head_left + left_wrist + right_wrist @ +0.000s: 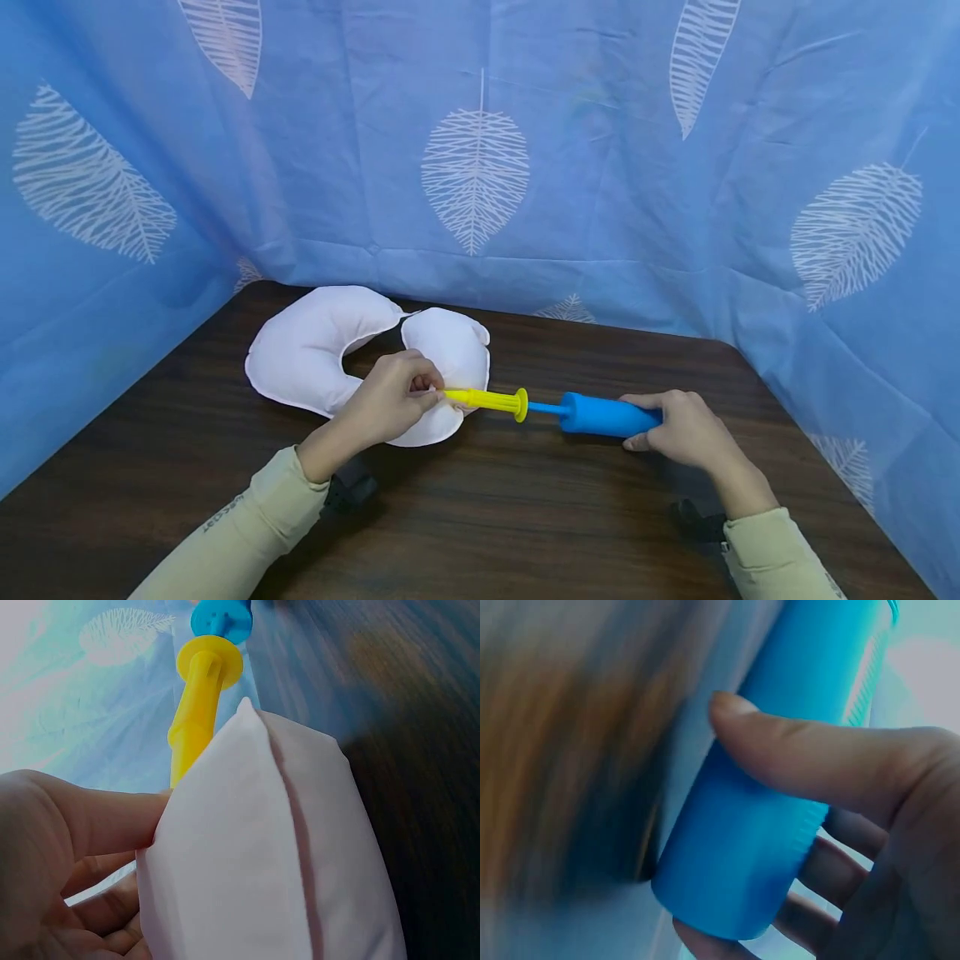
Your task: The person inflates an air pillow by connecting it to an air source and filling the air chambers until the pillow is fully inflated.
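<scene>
A white U-shaped neck pillow lies puffed up on the dark wooden table. Beside its right arm, my left hand pinches at the spot where the yellow nozzle end of a hand pump meets the pillow. The pillow's edge hides the fingertips and that joint in the left wrist view. A thin blue rod shows between the yellow part and the pump's blue barrel. Around the barrel's far end my right hand is wrapped, thumb across it in the right wrist view.
Blue curtains with white leaf prints enclose the table at the back and both sides. Dark bands with small devices sit at both wrists, below the light sleeves.
</scene>
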Demonstrator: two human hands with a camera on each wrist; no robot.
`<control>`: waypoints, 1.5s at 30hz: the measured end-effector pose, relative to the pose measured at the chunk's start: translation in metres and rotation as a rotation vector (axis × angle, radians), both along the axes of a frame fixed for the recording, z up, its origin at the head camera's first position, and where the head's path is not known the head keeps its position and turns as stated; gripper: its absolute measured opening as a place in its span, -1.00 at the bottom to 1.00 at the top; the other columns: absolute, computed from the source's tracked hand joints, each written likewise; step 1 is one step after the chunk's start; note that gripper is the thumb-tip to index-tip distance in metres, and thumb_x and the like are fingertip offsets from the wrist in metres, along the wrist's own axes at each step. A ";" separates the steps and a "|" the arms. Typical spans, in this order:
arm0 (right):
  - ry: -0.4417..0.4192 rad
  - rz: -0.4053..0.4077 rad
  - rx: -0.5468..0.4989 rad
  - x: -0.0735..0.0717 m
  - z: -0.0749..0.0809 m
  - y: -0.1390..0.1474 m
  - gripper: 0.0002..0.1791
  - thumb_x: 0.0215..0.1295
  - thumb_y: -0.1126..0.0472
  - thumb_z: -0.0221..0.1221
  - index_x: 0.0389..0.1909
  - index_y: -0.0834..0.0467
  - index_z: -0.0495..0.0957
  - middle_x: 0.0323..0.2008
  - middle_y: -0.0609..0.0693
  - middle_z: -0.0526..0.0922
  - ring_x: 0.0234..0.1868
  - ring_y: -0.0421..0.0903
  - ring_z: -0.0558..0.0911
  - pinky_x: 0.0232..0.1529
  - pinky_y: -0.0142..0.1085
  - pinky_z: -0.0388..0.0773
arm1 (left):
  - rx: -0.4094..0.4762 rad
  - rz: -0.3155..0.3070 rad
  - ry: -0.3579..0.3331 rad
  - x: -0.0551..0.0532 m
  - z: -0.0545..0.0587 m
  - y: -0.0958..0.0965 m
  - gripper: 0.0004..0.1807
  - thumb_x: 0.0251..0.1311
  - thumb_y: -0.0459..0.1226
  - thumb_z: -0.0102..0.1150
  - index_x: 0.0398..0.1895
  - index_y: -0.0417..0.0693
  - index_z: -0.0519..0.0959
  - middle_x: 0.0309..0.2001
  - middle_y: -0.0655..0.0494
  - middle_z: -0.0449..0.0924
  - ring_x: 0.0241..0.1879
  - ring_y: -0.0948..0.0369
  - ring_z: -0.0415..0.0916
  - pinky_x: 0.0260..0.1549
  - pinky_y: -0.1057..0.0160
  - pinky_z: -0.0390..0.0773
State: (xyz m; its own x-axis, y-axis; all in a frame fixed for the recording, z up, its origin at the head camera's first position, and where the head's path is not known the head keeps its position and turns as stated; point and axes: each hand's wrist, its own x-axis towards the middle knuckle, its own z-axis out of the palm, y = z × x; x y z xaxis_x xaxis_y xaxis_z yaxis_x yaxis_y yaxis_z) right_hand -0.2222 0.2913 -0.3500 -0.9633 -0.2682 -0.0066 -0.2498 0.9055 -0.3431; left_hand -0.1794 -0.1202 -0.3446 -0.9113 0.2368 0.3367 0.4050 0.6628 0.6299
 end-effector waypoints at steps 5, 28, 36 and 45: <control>-0.033 -0.068 0.001 -0.004 0.000 0.032 -0.22 0.06 0.13 0.58 0.37 0.16 0.64 0.33 0.57 0.54 0.08 0.33 0.62 -0.12 0.05 0.57 | -0.026 0.014 0.011 -0.001 0.000 0.001 -0.94 0.21 -0.47 0.47 -0.33 -0.19 0.78 -0.41 0.08 0.59 -0.37 0.20 0.44 -0.31 0.31 0.52; 0.014 0.035 0.005 0.004 -0.001 -0.008 -0.24 0.14 0.03 0.59 0.39 0.10 0.63 0.31 0.45 0.62 0.17 0.36 0.65 -0.08 0.14 0.63 | -0.007 -0.003 0.011 0.002 0.003 0.001 -0.94 0.21 -0.47 0.45 -0.36 -0.17 0.78 -0.39 0.07 0.58 -0.35 0.19 0.44 -0.31 0.32 0.53; -0.033 -0.060 0.040 -0.002 0.001 0.031 -0.21 0.14 0.08 0.56 0.43 0.12 0.59 0.37 0.55 0.51 0.20 0.46 0.59 -0.13 0.18 0.61 | -0.022 0.011 0.004 0.001 0.003 0.001 -0.94 0.20 -0.47 0.46 -0.34 -0.18 0.78 -0.38 0.06 0.59 -0.35 0.19 0.45 -0.29 0.30 0.54; 0.070 0.096 -0.017 0.006 -0.005 -0.030 -0.28 0.20 0.12 0.56 0.38 0.22 0.61 0.28 0.40 0.66 0.17 0.34 0.66 0.02 0.24 0.62 | -0.016 0.045 0.005 0.002 0.004 0.002 -0.93 0.20 -0.48 0.45 -0.36 -0.17 0.76 -0.38 0.05 0.58 -0.35 0.18 0.44 -0.29 0.28 0.52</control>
State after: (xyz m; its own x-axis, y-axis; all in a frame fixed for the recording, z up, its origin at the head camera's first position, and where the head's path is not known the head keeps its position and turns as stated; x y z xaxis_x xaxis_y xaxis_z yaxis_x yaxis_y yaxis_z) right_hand -0.2160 0.2610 -0.3551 -0.9311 -0.3590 0.0648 -0.3590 0.8703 -0.3372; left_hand -0.1774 -0.1178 -0.3408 -0.9195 0.2006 0.3379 0.3774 0.6905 0.6171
